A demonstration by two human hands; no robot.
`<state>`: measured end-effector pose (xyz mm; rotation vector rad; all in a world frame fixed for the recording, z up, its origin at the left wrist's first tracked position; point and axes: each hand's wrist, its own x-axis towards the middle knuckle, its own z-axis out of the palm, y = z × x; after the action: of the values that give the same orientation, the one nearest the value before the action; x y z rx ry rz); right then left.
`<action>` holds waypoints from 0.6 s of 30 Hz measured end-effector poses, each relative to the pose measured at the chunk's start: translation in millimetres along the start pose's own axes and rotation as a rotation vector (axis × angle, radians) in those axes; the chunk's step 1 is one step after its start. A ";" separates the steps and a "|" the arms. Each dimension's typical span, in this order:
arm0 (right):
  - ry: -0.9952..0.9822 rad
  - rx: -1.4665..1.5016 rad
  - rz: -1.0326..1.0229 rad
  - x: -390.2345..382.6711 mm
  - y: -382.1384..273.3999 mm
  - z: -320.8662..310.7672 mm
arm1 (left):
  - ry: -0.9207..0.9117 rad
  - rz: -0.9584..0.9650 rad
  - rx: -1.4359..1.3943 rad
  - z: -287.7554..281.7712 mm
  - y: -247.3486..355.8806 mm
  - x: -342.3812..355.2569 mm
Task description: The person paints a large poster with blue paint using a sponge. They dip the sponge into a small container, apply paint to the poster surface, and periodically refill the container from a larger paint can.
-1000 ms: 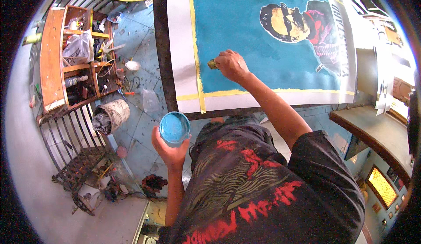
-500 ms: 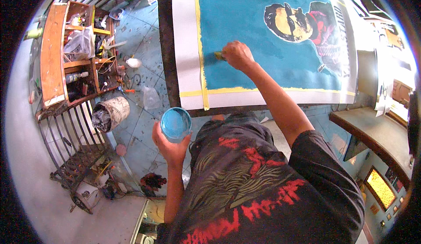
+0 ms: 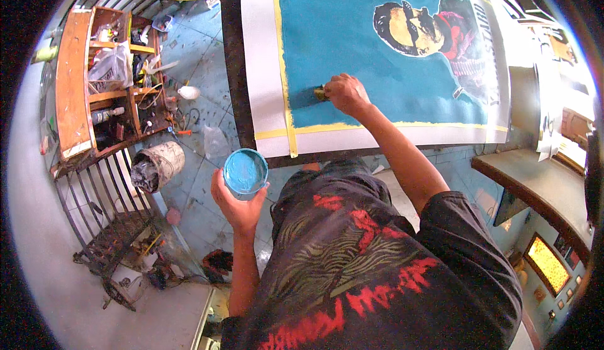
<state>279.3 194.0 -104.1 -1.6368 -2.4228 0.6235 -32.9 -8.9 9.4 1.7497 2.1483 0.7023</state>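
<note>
Fingers of right hand (image 3: pixel 345 93) clamped on small brush (image 3: pixel 321 92) touching teal canvas (image 3: pixel 352 54), left hand (image 3: pixel 238 202) fingers wrapped under cup of teal paint (image 3: pixel 245 171).

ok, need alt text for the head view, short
Seen from above, a person's right hand presses a small brush onto a large teal canvas edged with yellow tape, while the left hand holds a round cup of teal paint. A cluttered wooden shelf and bucket stand at left.
</note>
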 end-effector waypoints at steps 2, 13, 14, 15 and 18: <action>0.101 0.052 0.086 -0.6 8.9 -15.0 | -0.008 0.001 0.005 -0.9 2.1 2.7; 0.159 -0.025 0.067 -19.4 42.3 -7.0 | -0.040 0.027 -0.024 1.4 11.9 10.0; 0.172 -0.049 0.120 -20.7 30.5 -22.0 | -0.037 0.030 -0.022 1.1 12.4 9.4; 0.144 -0.070 0.112 -19.7 33.1 -17.9 | -0.035 0.033 -0.021 0.7 13.0 8.8; 0.170 -0.001 0.069 -26.4 36.0 1.5 | -0.033 0.051 -0.005 5.6 12.4 8.8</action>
<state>319.8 180.9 -117.8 -1.7048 -2.2564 0.4718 -21.7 2.5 11.9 1.8071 2.0849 0.6858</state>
